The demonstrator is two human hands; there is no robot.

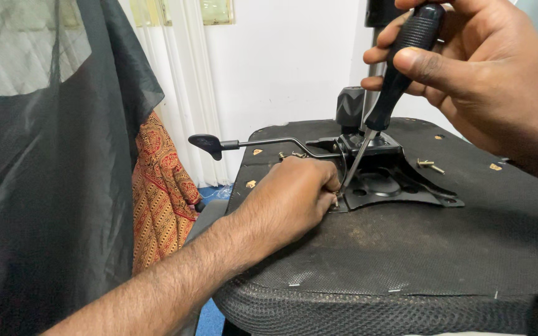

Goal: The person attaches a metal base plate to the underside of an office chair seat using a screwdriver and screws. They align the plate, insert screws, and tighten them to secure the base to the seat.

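Two hands are busy on the upturned office chair seat (pixel 406 249). My right hand (pixel 468 74) has its grip clamped around the black ribbed handle of a screwdriver (pixel 400 68), which slants down and left, its tip at the near-left corner of the black metal tilt plate (pixel 400 186). My left hand (pixel 294 199) rests on the seat's black fabric, its grip pinched together right at that tip; what it pinches is hidden. Loose screws (pixel 429 165) lie just right of the plate. The lever (pixel 210 144) sticks out left.
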